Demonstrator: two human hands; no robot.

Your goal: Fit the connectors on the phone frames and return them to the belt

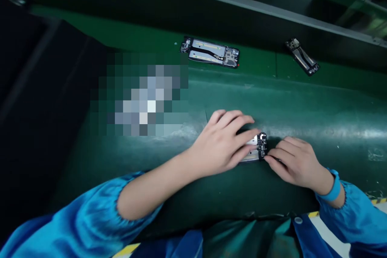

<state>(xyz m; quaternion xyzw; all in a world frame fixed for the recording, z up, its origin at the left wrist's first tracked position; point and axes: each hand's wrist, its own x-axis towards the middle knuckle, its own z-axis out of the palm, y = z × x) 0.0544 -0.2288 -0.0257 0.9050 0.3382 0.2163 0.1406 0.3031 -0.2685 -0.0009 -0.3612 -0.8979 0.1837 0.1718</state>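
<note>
An opened smartphone lies on the green mat with its inner parts facing up. Its pale battery area and the dark circuit board at its right end show; the rest is under my left hand. That hand reaches across the phone and holds it against the mat, index finger and thumb resting on its surface. At the phone's lower right corner, beside the circuit board, my right hand has thumb and index finger closed in a pinch. Whatever sits between those fingertips is too small or hidden to make out.
Toward the back of the green mat lies another opened phone. A third opened phone lies farther right, at an angle. A raised ledge runs along the back. A dark block stands at left; a patch nearby is pixelated.
</note>
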